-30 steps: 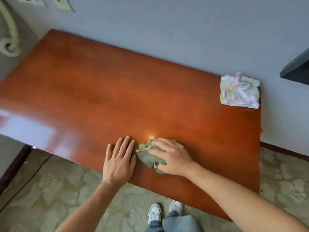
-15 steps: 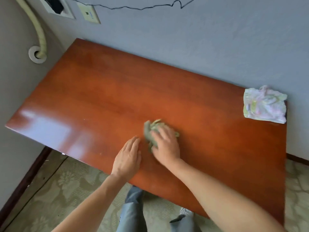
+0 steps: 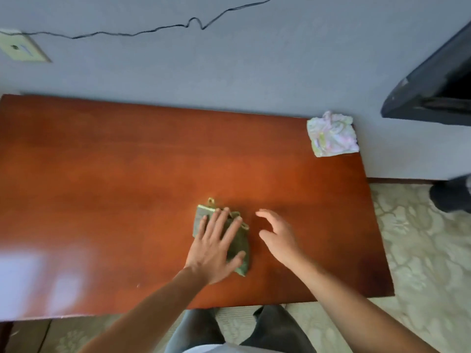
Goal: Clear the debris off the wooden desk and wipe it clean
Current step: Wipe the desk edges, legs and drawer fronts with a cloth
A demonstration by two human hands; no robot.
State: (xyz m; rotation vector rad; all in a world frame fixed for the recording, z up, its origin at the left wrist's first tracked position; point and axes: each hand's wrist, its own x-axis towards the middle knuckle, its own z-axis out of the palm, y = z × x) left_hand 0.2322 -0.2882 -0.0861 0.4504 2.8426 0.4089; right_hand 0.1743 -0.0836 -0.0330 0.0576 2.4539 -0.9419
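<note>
The green cloth (image 3: 221,238) has changed hands. Half a second ago the right hand pressed it on the wooden surface (image 3: 127,174) and the left hand lay flat beside it. Now the left hand (image 3: 214,247) lies on the cloth with its fingers straight and spread wide, pressing it flat. The right hand (image 3: 276,234) has let go and is now just to the right of the cloth, not touching it. Its fingers are loosely bent and it holds nothing. I cannot tell if it touches the surface or floats a little above it.

The cloth sits near the middle of the surface, a bit toward the front edge. A small loop sticks out at its far corner.

A crumpled pale cloth (image 3: 331,135) with pink and green marks lies at the far right corner, well apart from both hands. It is in the same corner as before.

A thin black wire (image 3: 142,31) runs along the grey wall (image 3: 254,72). A wall plate (image 3: 23,48) is at the far left. A dark thing (image 3: 433,85) sticks out at the right. The carpet (image 3: 420,250) has a flower pattern.

There are two hands, two cloths, one wire and one wall plate.
</note>
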